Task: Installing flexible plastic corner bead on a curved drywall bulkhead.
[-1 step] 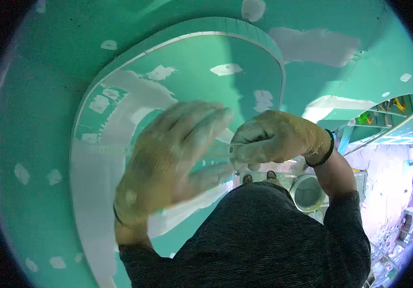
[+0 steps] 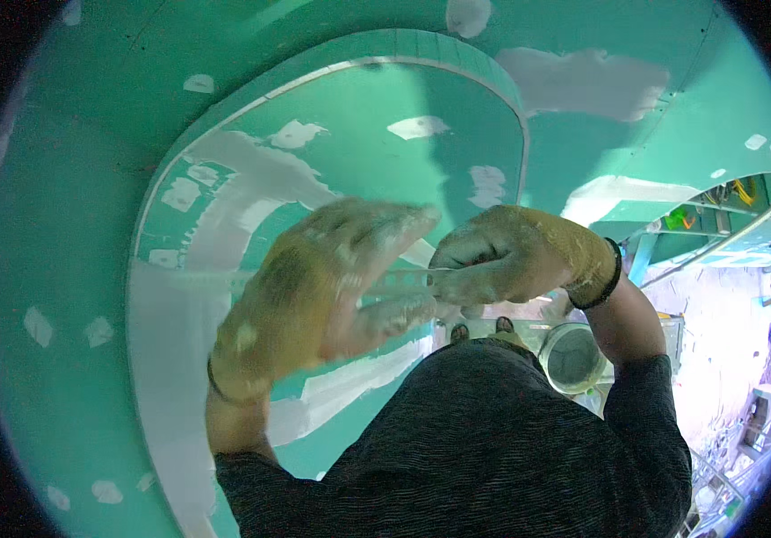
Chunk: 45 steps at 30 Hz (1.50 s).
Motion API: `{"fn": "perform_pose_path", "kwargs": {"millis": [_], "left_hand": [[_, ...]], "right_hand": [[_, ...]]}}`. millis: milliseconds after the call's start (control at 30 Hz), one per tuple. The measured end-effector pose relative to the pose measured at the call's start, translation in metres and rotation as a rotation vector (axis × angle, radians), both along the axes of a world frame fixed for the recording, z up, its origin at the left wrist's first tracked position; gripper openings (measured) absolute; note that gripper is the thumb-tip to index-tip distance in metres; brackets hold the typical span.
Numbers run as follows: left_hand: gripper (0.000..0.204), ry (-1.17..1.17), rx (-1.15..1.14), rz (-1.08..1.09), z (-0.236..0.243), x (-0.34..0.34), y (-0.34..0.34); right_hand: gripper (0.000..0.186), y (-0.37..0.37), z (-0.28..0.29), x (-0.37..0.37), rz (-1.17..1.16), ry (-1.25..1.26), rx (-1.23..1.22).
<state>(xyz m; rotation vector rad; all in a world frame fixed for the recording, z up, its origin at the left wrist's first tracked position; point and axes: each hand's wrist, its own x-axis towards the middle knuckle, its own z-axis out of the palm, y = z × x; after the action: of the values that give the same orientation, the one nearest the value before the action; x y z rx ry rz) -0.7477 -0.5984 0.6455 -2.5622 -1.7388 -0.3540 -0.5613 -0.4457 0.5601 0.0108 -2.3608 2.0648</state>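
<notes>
A pale, thin perforated strip [image 2: 398, 279] runs level across the view, its left part faint against the white-filled wall. At its right end my right hand [image 2: 515, 260], in a dusty tan glove with a dark band at the wrist, has its fingers curled closed on the strip. My left hand [image 2: 318, 287], gloved likewise and slightly blurred, is open. Its fingers stretch to the right above the strip and its thumb lies below, with a gap between. Part of the strip is hidden by this hand, and I cannot tell whether they touch.
Close ahead stands a green board wall [image 2: 63, 224] with white filler patches and a raised curved edge [image 2: 403, 47]. A round bucket [image 2: 574, 359] stands low by my feet [image 2: 482, 330]. At right are an opening with yellow cables [image 2: 744, 192] and a cluttered floor [image 2: 717, 314].
My left hand's fingers have drawn closer together and dropped slightly. The strip shows more plainly between the hands. My right hand keeps its hold.
</notes>
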Motion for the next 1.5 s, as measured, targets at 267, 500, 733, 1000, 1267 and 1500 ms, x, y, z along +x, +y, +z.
{"fn": "perform_pose_path", "kwargs": {"millis": [267,500,733,1000,1267,1500], "left_hand": [[0.035,-0.469,-0.635,0.067,-0.037,-0.03,0.021],[0.026,-0.285,-0.627,0.226,-0.049,-0.022,0.022],[0.025,-0.155,-0.561,0.195,-0.055,-0.015,0.023],[0.026,-0.111,-0.434,0.152,-0.065,-0.007,0.016],[0.022,-0.235,-0.286,0.185,-0.09,-0.008,0.016],[0.025,-0.188,-0.273,0.204,-0.079,-0.006,0.016]], "right_hand": [[0.033,0.001,-0.048,0.006,-0.108,-0.074,-0.172],[0.023,0.004,-0.043,0.005,-0.156,-0.177,-0.001],[0.023,0.006,-0.088,-0.006,-0.21,0.423,0.592],[0.024,-0.007,-0.093,-0.007,-0.351,0.386,0.574],[0.014,-0.013,-0.091,-0.001,-0.54,0.567,0.87],[0.018,-0.002,-0.064,0.004,-0.374,-0.018,0.238]]}}
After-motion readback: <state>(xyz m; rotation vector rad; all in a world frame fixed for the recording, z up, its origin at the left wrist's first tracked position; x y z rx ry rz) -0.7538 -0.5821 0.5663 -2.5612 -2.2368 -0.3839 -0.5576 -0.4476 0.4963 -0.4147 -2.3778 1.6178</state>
